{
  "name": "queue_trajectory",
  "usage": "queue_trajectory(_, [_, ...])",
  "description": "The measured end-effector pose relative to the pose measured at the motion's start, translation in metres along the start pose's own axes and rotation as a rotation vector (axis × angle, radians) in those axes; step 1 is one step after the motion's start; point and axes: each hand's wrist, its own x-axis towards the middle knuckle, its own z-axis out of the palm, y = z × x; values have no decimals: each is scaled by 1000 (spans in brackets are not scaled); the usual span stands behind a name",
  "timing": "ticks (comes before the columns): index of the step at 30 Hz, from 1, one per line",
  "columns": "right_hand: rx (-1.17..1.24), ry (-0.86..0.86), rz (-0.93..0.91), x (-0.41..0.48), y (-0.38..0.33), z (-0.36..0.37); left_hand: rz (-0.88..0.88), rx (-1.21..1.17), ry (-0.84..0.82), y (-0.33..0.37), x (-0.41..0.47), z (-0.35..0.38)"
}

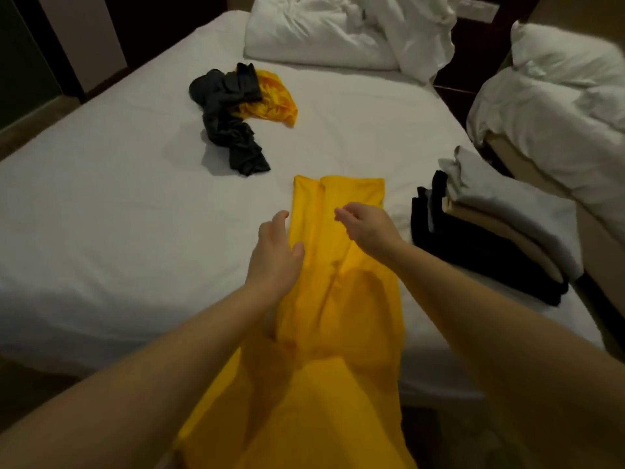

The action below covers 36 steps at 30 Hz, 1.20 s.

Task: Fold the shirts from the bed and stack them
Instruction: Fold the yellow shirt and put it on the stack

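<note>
- Our left hand (pixel 275 253) is spread, fingers relaxed, at the left edge of the yellow shirt (pixel 341 292), gripping nothing.
- Our right hand (pixel 367 228) hovers over the shirt's right side, fingers loosely bent, empty.
- The yellow shirt lies as a long narrow strip on the bed (pixel 101 214), its near end hanging off the edge.
- A stack (pixel 490 231) of folded shirts sits to its right.
- Farther left, a crumpled black shirt (pixel 230 130) touches a yellow heap (pixel 274 96).

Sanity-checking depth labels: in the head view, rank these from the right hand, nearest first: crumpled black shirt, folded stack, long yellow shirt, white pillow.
1. Long yellow shirt, directly under the right hand.
2. Folded stack, to its right.
3. Crumpled black shirt, ahead and left.
4. White pillow, at the far end.
</note>
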Motion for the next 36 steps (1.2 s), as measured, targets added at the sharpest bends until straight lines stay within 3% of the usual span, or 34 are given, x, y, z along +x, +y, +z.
queue_trajectory(6, [-102,119,63,132,29,32,34,38,-43,-9,88,49])
queue_trajectory(11, [-382,37,102,183,44,41,2,165,18,-21,148,60])
queue_trajectory(18, [10,85,82,184,62,40,3,251,-152,-10,214,59])
queue_trajectory(24, [-14,30,45,181,66,36,83,17,-55,-21,233,46])
queue_trajectory(29, [61,121,16,181,62,38,-176,-448,-310,-22,251,27])
queue_trajectory(31, [54,138,17,180,61,39,-194,-382,-366,-24,254,24])
queue_trajectory(34, [-1,125,24,177,61,41,-109,12,-466,-23,249,24])
queue_trajectory(36, [-18,129,13,177,62,41,-89,84,-498,-22,249,20])
